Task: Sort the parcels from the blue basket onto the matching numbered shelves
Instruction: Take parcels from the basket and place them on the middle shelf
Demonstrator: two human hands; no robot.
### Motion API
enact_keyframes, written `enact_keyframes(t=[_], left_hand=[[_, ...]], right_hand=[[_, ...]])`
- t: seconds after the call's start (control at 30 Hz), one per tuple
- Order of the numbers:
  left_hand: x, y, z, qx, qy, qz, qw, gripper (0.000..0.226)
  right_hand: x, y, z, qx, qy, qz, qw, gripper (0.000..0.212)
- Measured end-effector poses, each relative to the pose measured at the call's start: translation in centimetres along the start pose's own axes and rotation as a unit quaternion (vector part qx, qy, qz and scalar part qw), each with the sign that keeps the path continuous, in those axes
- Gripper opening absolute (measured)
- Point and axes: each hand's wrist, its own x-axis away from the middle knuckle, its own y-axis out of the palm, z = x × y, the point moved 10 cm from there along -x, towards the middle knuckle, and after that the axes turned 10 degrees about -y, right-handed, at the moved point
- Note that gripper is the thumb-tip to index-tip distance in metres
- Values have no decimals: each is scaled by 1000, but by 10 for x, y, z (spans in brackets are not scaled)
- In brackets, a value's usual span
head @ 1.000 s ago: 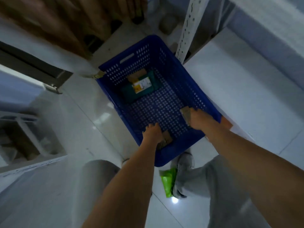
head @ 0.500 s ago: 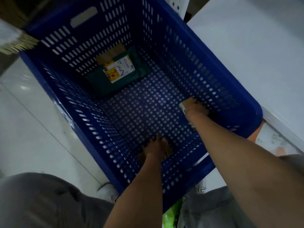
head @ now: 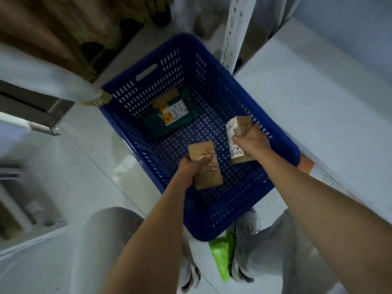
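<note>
Nearest, a green bag (head: 222,255) lies on the pale floor (head: 89,166) between the person's shoes, just under the near corner of the blue basket (head: 282,149). Above the basket's near half, the left hand (head: 191,168) grips a flat brown parcel (head: 205,166) with dark handwriting on top — fingers curled round its left edge. Just right of it, the right hand (head: 251,139) clutches a labelled cardboard box (head: 237,141). Farther in, a green parcel (head: 171,115) with a white-and-yellow label lies on the basket's bottom by the far wall. Beyond stands a white perforated shelf post (head: 232,32).
</note>
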Motion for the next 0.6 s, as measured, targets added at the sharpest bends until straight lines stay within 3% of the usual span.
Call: enact_keyframes(t=[0.13, 0.2, 0.3, 0.43, 0.6], left_hand=[[137, -23, 45, 135, 5, -120, 984, 35], [207, -29, 62, 163, 20, -156, 974, 30], [307, -34, 87, 196, 62, -202, 958, 48], [433, -23, 114, 205, 82, -233, 947, 64], [543, -12, 147, 181, 104, -219, 953, 42]], right_hand=[[95, -84, -64, -240, 24, -8, 971, 30], [147, -122, -97, -308, 36, -23, 950, 33], [226, -182, -144, -357, 42, -15, 933, 46], [318, -244, -200, -386, 22, -1, 922, 45], [386, -322, -256, -333, -59, 55, 940, 44]])
